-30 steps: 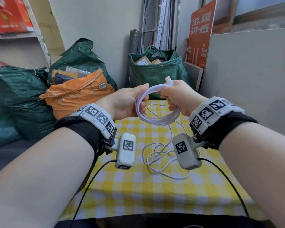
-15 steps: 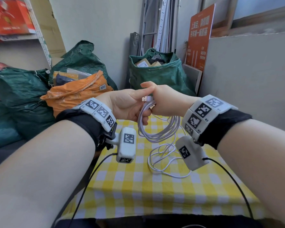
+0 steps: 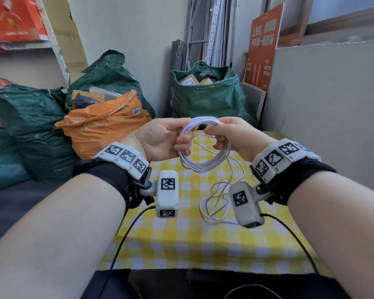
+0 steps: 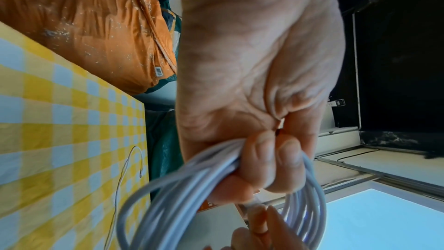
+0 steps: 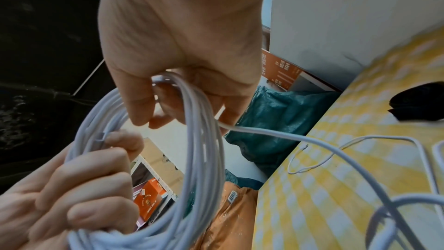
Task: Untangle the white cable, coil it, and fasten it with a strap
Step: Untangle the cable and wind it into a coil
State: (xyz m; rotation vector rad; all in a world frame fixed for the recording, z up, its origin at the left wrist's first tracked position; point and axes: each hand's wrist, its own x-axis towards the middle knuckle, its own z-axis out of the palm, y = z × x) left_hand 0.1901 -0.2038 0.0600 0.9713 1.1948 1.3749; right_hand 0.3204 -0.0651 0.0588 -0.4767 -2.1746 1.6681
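The white cable is partly wound into a coil [image 3: 203, 164] that hangs above the table between both hands. My left hand [image 3: 177, 137] grips the coil's upper left, fingers curled round the bundle [image 4: 266, 161]. My right hand [image 3: 219, 134] pinches the coil's top right, with strands passing under its fingers [image 5: 173, 100]. From the right hand one strand [image 5: 300, 138] runs down to the loose cable [image 3: 216, 203] still lying in loops on the table. A thin white wire tie [image 5: 310, 159] lies curled on the cloth beyond the hands. The plug is hidden.
The table has a yellow checked cloth [image 3: 181, 244]. A dark object [image 5: 418, 105] lies on it near the right wall. An orange sack [image 3: 108, 128] and green sacks [image 3: 205, 98] stand close behind and left. A grey panel [image 3: 322, 104] borders the right side.
The right hand brought the plug end over to the left hand, then slid to the coil's top right. The plug is out of sight now, and both hands have lifted slightly.
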